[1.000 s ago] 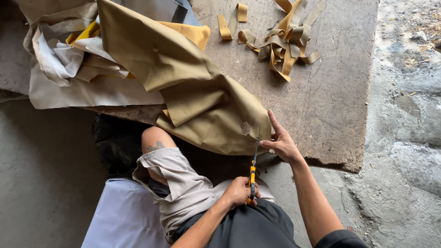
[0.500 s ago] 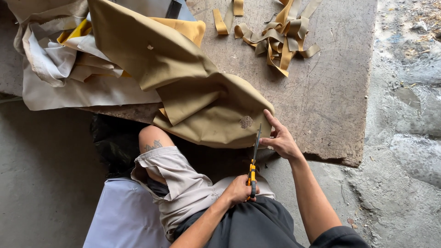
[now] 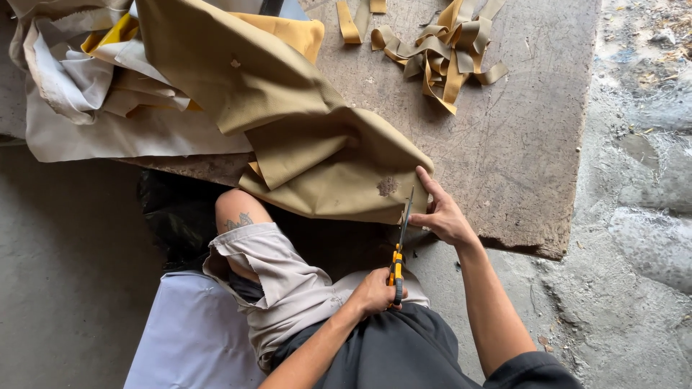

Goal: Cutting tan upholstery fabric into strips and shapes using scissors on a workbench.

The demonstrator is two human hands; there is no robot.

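A heap of pale cloth (image 3: pixel 79 94) lay at far left. The tan fabric (image 3: pixel 317 158) draped off the wooden board (image 3: pixel 519 166) toward the knee. The left hand (image 3: pixel 376 292) was closed around the yellow-handled scissors (image 3: pixel 398 248), blades at the fabric's edge. The right hand (image 3: pixel 443 212) pinched that edge. Cut strips (image 3: pixel 443 50) lay beyond.

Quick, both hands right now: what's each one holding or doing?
Left hand: closed around the yellow-handled scissors.
Right hand: fingers pinning the edge of the tan fabric beside the blades.
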